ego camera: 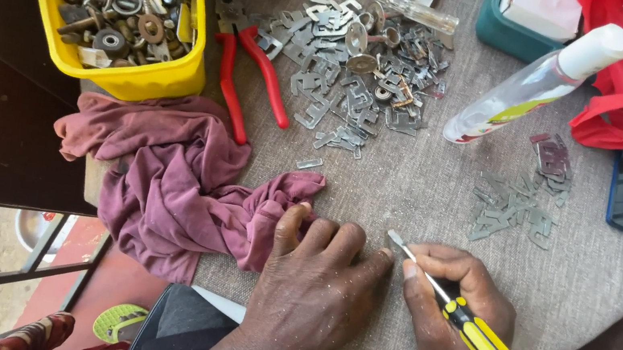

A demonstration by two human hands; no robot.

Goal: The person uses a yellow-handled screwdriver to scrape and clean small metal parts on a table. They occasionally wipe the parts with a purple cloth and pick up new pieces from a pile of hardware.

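We see the left hand (317, 281) lying palm down on the grey cloth-covered table (423, 191), fingers pressed together and flat, its thumb against the crumpled maroon rag (181, 181); whether anything lies under it we cannot tell. The right hand (455, 309) is curled tight around a yellow-and-black handled screwdriver (483, 337), index finger stretched along the shaft, the flat tip angled up and left, just beside the left fingertips. Beyond lie a pile of small metal plates (358, 76), red-handled pliers (248, 77) and a yellow tub of hardware (124, 2)
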